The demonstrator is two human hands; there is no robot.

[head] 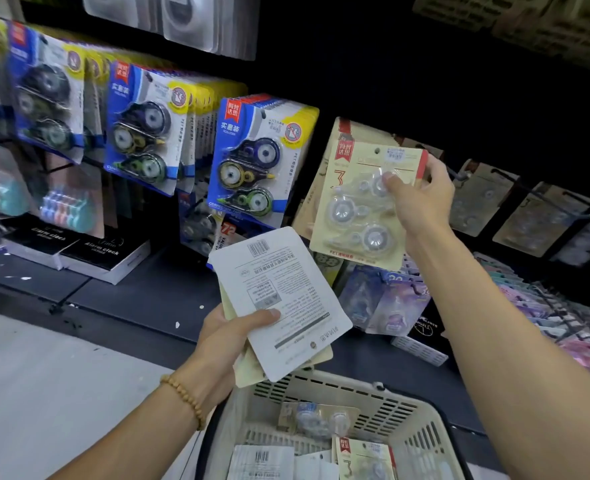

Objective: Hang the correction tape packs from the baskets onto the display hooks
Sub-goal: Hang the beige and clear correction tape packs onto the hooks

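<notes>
Closest to me, down by my legs, is the cream plastic basket with a few correction tape packs loose in the bottom: one face up with a red tab, one showing its barcode back, and another further in. Just above the basket rim my left hand, bead bracelet on the wrist, grips a small stack of packs with their printed white backs facing me, thumb pressed across the top one. Higher up and to the right, my right hand pinches a single beige pack by its upper right corner, thumb on the clear blister, held upright in front of the row of same-looking packs on the display. I can't make out the hook itself behind it. Left of that hang the blue and yellow packs, several rows deep. Below them sit black alarm clock boxes on the dark shelf. Further right, more beige packs hang in the dimmer part, pretty blurry.
</notes>
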